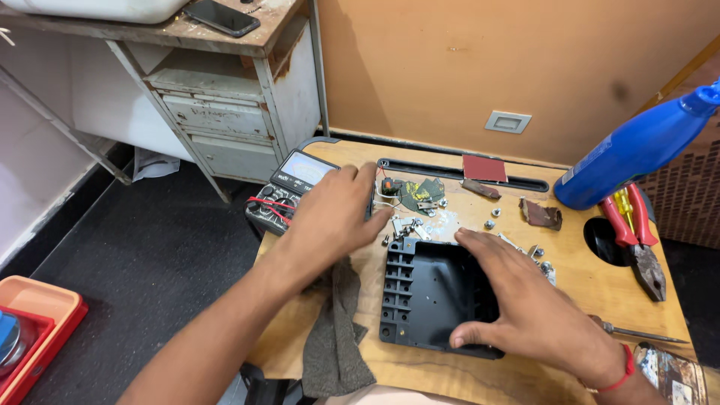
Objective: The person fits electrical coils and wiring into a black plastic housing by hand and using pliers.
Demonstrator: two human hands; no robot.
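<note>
A black plastic housing (pixel 420 289), open side up, lies near the front of a small wooden table (pixel 585 289). My right hand (pixel 525 300) rests on its right side, thumb on the front rim and fingers spread over the far edge. My left hand (pixel 334 214) hovers flat and open over the table's left part, fingertips near a pile of small metal screws and brackets (pixel 405 226). Beyond them lies a small circuit board with wires (pixel 416 193). An analogue multimeter (pixel 289 187) with red leads sits at the table's left corner, partly under my left hand.
A grey cloth (pixel 337 330) hangs over the front edge. Red-handled pliers (pixel 637 232) and a blue spray bottle (pixel 637 146) lie at the right, a screwdriver (pixel 641 332) in front. A worn white cabinet (pixel 225 105) with a phone (pixel 223 16) stands back left; an orange tray (pixel 34 322) sits on the floor.
</note>
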